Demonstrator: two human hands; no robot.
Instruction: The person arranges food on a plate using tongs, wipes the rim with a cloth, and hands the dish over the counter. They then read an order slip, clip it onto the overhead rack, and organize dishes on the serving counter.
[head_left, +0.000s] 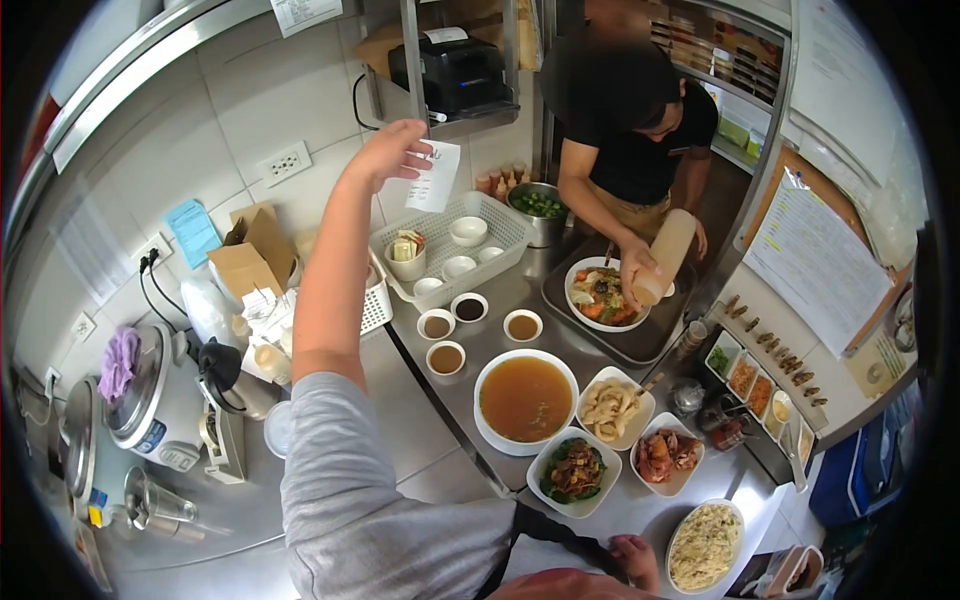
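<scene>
My left hand (388, 158) is raised high at the arm's full reach, its fingers closed on a white paper receipt (436, 180) in front of the tiled wall. Low in the view my right hand (636, 562) hangs by my dark apron with curled fingers; whatever is in them, if anything, is hidden. A white bowl of fried rice (705, 545) is nearest to it. Close by stand a bowl of brown soup (526, 398), a bowl of pale rings (610, 408), a bowl of meat and greens (573, 470) and a bowl of reddish meat (667, 456).
Across the counter a co-worker (640, 130) holds a squeeze bottle (668, 255) over a bowl of food (606, 295) on a dark tray (648, 345). A printer (455, 72) sits on the shelf. Small sauce cups (446, 357) stand near a white basket (505, 225). Pots (150, 400) are left.
</scene>
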